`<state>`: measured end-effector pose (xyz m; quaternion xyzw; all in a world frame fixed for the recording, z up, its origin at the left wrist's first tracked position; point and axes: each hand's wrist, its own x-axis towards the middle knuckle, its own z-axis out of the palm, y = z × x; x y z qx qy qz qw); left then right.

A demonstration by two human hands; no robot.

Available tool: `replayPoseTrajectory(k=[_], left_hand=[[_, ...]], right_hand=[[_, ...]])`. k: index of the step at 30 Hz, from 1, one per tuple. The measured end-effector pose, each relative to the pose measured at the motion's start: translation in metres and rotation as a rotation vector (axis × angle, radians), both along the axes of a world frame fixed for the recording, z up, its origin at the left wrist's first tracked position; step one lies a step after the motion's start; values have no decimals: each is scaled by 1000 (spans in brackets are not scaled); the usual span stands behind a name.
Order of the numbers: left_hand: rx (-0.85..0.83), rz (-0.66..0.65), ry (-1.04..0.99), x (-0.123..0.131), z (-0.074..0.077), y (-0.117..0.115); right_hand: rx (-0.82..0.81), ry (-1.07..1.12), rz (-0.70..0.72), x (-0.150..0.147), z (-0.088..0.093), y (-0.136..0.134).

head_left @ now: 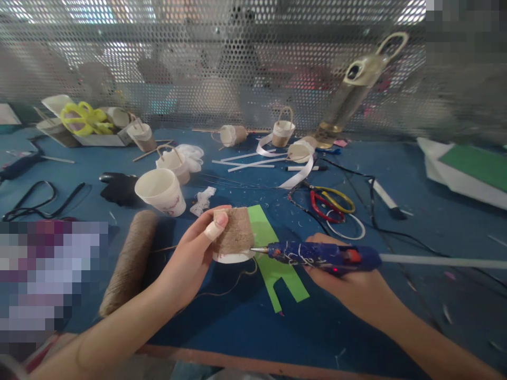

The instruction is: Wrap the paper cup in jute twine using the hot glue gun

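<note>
My left hand (202, 240) grips a paper cup (233, 232) wrapped in brown twine, its white rim facing down toward me. A bandage covers the thumb. In my right hand (336, 277) is a blue hot glue gun (317, 254) with a lit red light and a long white glue stick in its back. Its metal nozzle meets the cup's right side near the white rim, touching or almost touching. A loose strand of twine trails below the cup. The twine roll (130, 261) lies left of my left wrist. Green cut paper (273, 248) lies under the cup and nozzle.
A plain white cup (160, 192) stands behind my left hand. Several twine-wrapped little buckets, such as one bucket (283, 133), line the back. Pliers (330, 203), white ribbon (301, 174), cords and a bottle (348, 100) are at right. Yellow scissors (85, 119) lie in a box at left.
</note>
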<state>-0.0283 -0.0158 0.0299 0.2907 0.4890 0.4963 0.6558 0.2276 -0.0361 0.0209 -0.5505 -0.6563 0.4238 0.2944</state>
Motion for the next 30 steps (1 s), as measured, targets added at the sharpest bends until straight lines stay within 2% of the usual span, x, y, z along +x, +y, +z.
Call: replayPoseTrajectory(k=[10,16,24,30], left_hand=[[2,-9,39,-1,-3,-2],[21,-41,20,0,-4,-3],[14,19,-24,1,2,-1],[22,14,10,1,-1,-1]], right_hand=[[-34,9,5,-1,0,-2],[-14,39,67,-2,1,-3],[29,-84,47,6,3,2],[61,-77,47,4,2,1]])
